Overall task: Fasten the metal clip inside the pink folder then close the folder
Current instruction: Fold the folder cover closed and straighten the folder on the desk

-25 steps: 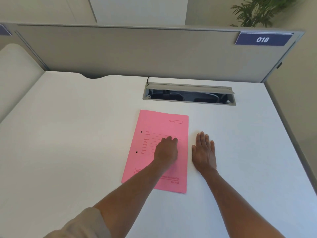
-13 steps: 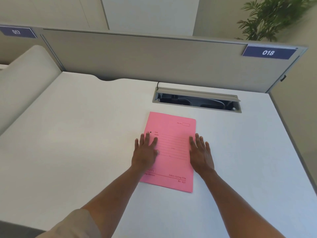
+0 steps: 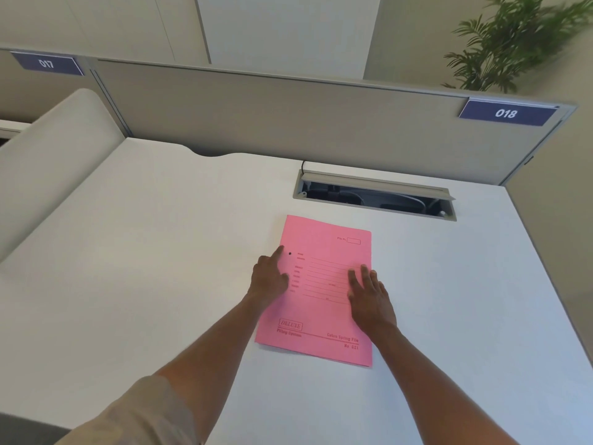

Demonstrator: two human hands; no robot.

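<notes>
Both hands flat, left (image 3: 269,277), right (image 3: 369,293), gripping nothing, closed pink folder (image 3: 324,252), "DELUXE", perhaps "No 621"

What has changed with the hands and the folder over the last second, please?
The left hand slid from the folder's middle to its left edge, forefinger out. The right hand moved off the desk onto the right edge. The folder stayed closed and flat.

- My left hand (image 3: 269,277) lies knuckles up, index finger stretched forward, the other fingers curled under, thumb out to the side.
- My right hand (image 3: 369,295) lies flat, palm down, fingers (image 3: 364,274) straight and close together.
- Both forearms reach forward, bare, converging slightly.
- A beige sleeve (image 3: 138,415) covers my left upper arm.
</notes>
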